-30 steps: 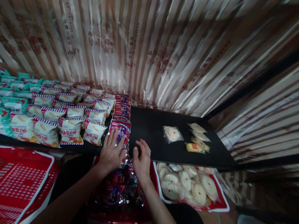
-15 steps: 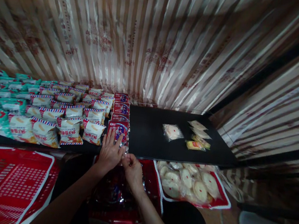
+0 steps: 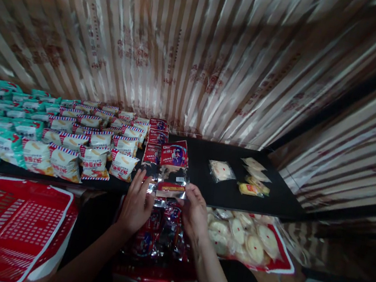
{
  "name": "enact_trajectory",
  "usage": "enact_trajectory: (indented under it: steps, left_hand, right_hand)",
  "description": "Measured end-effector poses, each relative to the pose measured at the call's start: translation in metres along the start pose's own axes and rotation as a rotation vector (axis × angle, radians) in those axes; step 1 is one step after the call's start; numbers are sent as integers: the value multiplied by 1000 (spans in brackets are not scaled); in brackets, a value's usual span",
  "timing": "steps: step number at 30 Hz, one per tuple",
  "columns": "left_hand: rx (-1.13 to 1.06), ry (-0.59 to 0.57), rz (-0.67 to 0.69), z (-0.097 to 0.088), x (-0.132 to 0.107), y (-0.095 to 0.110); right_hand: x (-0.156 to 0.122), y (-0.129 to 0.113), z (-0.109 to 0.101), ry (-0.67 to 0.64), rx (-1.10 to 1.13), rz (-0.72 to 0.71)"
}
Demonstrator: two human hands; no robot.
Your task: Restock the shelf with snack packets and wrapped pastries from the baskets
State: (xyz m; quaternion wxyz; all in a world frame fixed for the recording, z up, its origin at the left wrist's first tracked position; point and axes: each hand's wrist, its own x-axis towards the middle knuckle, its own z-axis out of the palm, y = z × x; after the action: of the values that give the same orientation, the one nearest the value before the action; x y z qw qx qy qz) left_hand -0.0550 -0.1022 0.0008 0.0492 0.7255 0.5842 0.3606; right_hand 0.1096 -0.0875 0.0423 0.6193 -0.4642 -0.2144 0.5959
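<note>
A red snack packet [image 3: 174, 154] with a dark lower half and silver edge lies at the front of the black shelf [image 3: 194, 147]. It slightly overlaps the column of matching packets [image 3: 153, 152] on its left. My right hand [image 3: 195, 212] pinches its lower right corner between thumb and fingers. My left hand [image 3: 138, 202] rests with fingers stretched over the front end of the column, beside the held packet's lower left corner. Below both hands, more shiny packets [image 3: 145, 242] fill a red basket [image 3: 153, 279] at my lap.
Rows of white snack bags [image 3: 98, 162] and teal bags [image 3: 8, 147] stand on the left. To the right lie a clear-wrapped pale item [image 3: 221, 171] and a yellow packet [image 3: 249, 189]. Red baskets flank me: one on the left [image 3: 19, 223], another [image 3: 282, 265] with round, pale wrapped pieces.
A red packet now lies on the shelf right of the column, its corner in my right hand. My left hand has drawn back toward the shelf's front edge. The view has shifted slightly.
</note>
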Motion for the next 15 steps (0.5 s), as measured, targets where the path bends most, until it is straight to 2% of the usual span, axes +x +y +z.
enact_trajectory:
  steps: [5, 11, 15]
  left_hand:
    - [106, -28, 22, 9, 1, -18]
    - [194, -135, 70, 29, 20, -19]
    - [211, -126, 59, 33, 18, -19]
  right_hand:
    - [13, -10, -28, 114, 181, -3]
    - [20, -3, -53, 202, 259, 24]
    - [21, 2, -61, 201, 234, 59]
